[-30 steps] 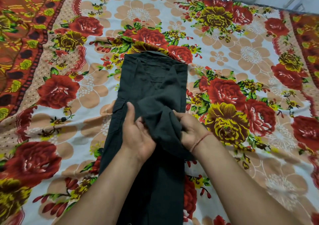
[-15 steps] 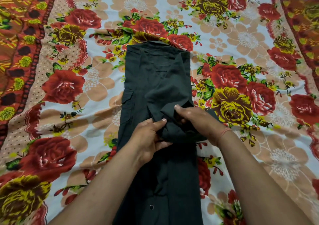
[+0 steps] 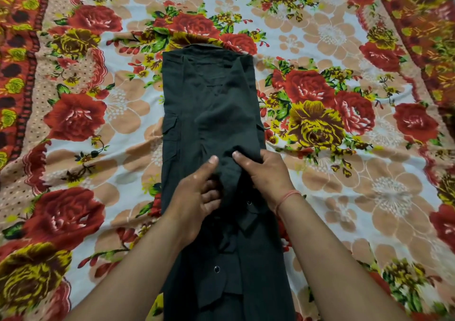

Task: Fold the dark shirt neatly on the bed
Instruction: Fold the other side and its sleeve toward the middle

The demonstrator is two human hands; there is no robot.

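The dark shirt [image 3: 209, 104] lies lengthwise down the middle of the bed as a long narrow strip, collar at the far end, sides folded inward. A loose sleeve runs along its top. My left hand [image 3: 197, 192] grips the sleeve fabric from the left, thumb on top and fingers curled beneath. My right hand [image 3: 266, 173] pinches the same bunch of sleeve from the right, thumb pressing down on the cloth. A red thread circles my right wrist.
The bed is covered by a floral bedsheet [image 3: 344, 173] with red and yellow roses on white. An orange patterned border [image 3: 17, 50] runs down the left side and another down the far right.
The sleeve bunch was shifted from the shirt's right edge onto its centre and laid flatter. Both hands followed it inward and keep hold. The view moved closer over the shirt.
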